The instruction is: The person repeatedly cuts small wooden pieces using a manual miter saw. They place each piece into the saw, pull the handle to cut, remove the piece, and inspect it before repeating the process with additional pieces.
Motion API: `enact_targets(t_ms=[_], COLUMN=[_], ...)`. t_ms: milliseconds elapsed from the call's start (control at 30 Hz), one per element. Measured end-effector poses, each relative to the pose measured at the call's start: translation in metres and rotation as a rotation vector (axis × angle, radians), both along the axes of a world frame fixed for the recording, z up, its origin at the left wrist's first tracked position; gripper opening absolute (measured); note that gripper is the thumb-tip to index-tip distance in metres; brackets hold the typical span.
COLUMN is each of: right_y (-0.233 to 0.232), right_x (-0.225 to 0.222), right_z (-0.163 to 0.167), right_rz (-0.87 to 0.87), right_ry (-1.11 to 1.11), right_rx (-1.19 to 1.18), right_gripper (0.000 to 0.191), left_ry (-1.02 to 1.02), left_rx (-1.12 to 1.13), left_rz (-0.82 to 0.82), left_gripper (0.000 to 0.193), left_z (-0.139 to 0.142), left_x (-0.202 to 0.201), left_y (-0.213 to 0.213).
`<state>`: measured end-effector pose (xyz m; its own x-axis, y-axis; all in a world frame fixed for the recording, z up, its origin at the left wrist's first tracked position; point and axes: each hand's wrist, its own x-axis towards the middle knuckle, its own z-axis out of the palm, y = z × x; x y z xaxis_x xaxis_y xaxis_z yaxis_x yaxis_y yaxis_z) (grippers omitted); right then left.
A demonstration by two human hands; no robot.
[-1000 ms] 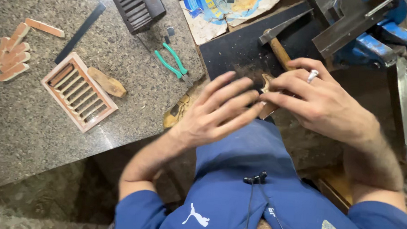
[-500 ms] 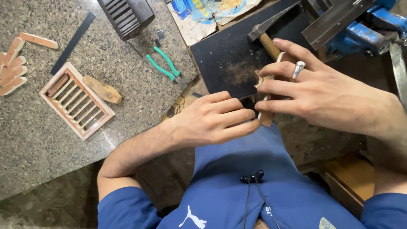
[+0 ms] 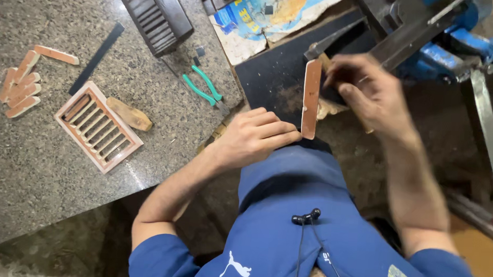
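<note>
The right hand (image 3: 370,94) is motion-blurred; its fingertips and whatever they grip cannot be resolved. It covers the handle of the hammer (image 3: 331,42) at 1 o'clock. The left hand (image 3: 255,136) hides the lower end of the flat strip (image 3: 311,97). The blue vise (image 3: 456,37) at 2 o'clock and the dark slatted grille (image 3: 152,12) at 11 o'clock are cut by the top edge.

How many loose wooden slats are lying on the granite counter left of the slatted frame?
6: five slats clustered at the counter's left edge, and one lying alone just above them. Others may be out of frame.
</note>
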<state>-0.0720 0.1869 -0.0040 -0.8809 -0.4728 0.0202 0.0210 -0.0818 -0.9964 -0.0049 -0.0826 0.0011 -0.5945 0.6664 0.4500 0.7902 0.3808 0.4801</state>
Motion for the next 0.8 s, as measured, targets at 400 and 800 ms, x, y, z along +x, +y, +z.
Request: enact_targets(t_ms=[400,800], right_y=[-0.037,-0.055], right_x=[-0.022,-0.024], right_z=[-0.134,-0.101], right_rz=[0.039,-0.229], right_ry=[-0.978,-0.636], right_rx=[-0.503,-0.196], right_gripper=[0.021,0.034], left_ry=[-0.243,-0.308], left_rx=[0.121,0.198], left_rz=[0.167,0.325], left_gripper=[0.024,0.031], left_z=[-0.114,-0.141], left_x=[-0.006,-0.03], left_y=[0.014,0.021])
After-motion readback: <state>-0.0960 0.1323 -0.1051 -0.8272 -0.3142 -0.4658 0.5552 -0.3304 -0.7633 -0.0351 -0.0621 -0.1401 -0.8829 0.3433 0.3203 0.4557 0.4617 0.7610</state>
